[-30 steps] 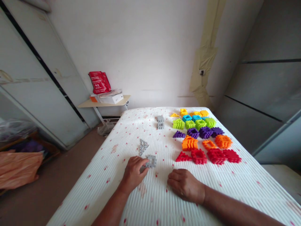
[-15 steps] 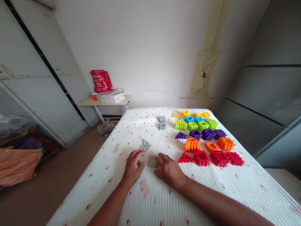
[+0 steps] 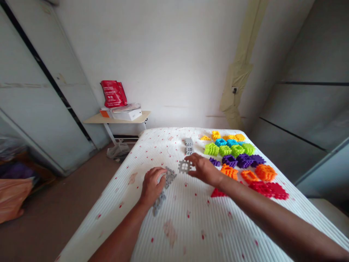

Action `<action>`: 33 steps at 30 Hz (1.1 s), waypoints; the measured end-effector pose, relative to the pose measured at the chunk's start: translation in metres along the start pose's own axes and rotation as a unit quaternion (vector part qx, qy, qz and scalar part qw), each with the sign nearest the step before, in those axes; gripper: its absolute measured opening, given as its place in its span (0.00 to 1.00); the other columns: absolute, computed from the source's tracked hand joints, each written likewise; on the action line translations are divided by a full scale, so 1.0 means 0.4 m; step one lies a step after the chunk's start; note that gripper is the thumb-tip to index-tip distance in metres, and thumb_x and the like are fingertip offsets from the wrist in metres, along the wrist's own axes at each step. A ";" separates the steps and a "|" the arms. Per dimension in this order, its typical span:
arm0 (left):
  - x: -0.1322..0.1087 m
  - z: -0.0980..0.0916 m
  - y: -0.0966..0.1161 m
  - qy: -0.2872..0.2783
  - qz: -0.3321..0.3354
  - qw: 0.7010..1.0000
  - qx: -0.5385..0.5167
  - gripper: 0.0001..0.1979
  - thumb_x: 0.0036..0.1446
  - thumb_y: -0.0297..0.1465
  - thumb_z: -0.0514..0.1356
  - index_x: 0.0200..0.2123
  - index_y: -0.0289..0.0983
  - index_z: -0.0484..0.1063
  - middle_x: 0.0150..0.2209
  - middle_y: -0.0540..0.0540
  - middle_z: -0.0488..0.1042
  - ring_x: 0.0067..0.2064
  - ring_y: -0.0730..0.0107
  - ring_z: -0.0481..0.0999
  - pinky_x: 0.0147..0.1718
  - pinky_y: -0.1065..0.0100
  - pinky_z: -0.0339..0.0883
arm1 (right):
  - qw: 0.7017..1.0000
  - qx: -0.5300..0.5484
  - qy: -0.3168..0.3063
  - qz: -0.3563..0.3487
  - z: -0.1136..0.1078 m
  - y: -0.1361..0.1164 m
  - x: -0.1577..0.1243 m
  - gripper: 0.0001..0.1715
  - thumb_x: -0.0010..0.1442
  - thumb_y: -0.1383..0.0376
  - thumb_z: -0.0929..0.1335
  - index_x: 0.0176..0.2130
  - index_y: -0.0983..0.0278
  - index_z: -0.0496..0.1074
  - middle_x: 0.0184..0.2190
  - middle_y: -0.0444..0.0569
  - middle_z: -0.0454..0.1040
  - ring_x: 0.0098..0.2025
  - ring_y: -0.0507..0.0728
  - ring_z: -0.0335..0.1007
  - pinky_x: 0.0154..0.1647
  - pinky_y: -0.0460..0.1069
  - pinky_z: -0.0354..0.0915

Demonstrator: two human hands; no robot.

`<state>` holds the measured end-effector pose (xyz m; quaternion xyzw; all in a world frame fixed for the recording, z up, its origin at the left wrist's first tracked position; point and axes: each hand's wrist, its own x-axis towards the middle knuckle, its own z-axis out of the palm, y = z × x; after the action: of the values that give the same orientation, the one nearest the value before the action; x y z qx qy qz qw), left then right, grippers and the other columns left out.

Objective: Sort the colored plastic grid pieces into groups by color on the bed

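My right hand [image 3: 204,169] pinches a grey square interlocking block [image 3: 184,166] with a windowed middle by its right edge, just in front of the grey block stack. My left hand [image 3: 152,183] has its fingers and thumb curled at the left edge of a grey triangular block [image 3: 170,177], which rests low over the bed; its fingertips are partly hidden. Beneath that wrist another grey block [image 3: 159,203] lies on the sheet, its shape partly covered. Beyond the right hand stands the small stack of grey square blocks [image 3: 188,145].
Rows of interlocking blocks lie at the right: yellow [image 3: 216,135], blue [image 3: 220,142], green [image 3: 225,151], purple [image 3: 243,161], orange [image 3: 265,173] and red [image 3: 268,190]. My right forearm crosses before the red row. A side table [image 3: 94,118] holds a red bag [image 3: 113,94] and boxes.
My right hand has moved forward with the grey square block towards the grey stack. My left hand has shifted to the triangular block, leaving another grey block exposed below it. The view tilted slightly.
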<state>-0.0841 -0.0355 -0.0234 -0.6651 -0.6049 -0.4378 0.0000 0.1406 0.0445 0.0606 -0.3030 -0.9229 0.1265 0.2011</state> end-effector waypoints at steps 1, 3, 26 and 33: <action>0.003 -0.004 -0.008 -0.005 0.001 1.000 0.011 0.10 0.53 0.29 0.54 0.36 0.39 0.74 0.38 0.46 0.75 0.44 0.64 0.72 0.47 0.60 0.65 | 1.000 -0.012 0.006 0.007 -0.022 0.032 0.036 0.25 0.50 0.72 0.69 0.49 0.65 0.68 0.42 0.50 0.70 0.38 0.52 0.68 0.42 0.46 0.63; 0.003 -0.014 -0.028 -0.001 -0.006 1.000 0.021 0.10 0.53 0.30 0.54 0.35 0.39 0.74 0.38 0.46 0.75 0.44 0.64 0.72 0.46 0.60 0.65 | 0.998 -0.054 0.000 0.037 -0.049 0.099 0.107 0.25 0.48 0.73 0.70 0.48 0.66 0.69 0.41 0.51 0.71 0.36 0.52 0.68 0.39 0.45 0.63; -0.024 -0.016 0.014 -0.163 -0.068 0.975 0.136 0.24 0.46 0.37 0.61 0.49 0.40 0.69 0.48 0.43 0.72 0.50 0.57 0.68 0.48 0.56 0.58 | 0.970 -0.181 -0.122 0.111 0.057 0.326 0.270 0.21 0.45 0.71 0.70 0.42 0.61 0.76 0.39 0.47 0.77 0.37 0.54 0.71 0.36 0.44 0.63; -0.026 -0.007 0.019 -0.149 -0.075 0.973 0.160 0.21 0.46 0.36 0.62 0.46 0.40 0.70 0.43 0.42 0.73 0.47 0.56 0.69 0.45 0.57 0.58 | 0.963 -0.203 -0.144 0.106 0.054 0.296 0.273 0.18 0.47 0.72 0.68 0.40 0.61 0.76 0.38 0.46 0.76 0.37 0.54 0.71 0.35 0.44 0.62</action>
<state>-0.0784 -0.0474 -0.0236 -0.6674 -0.7082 -0.2295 -0.0165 0.1108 0.2015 0.0315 -0.4120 -0.9111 -0.0007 -0.0145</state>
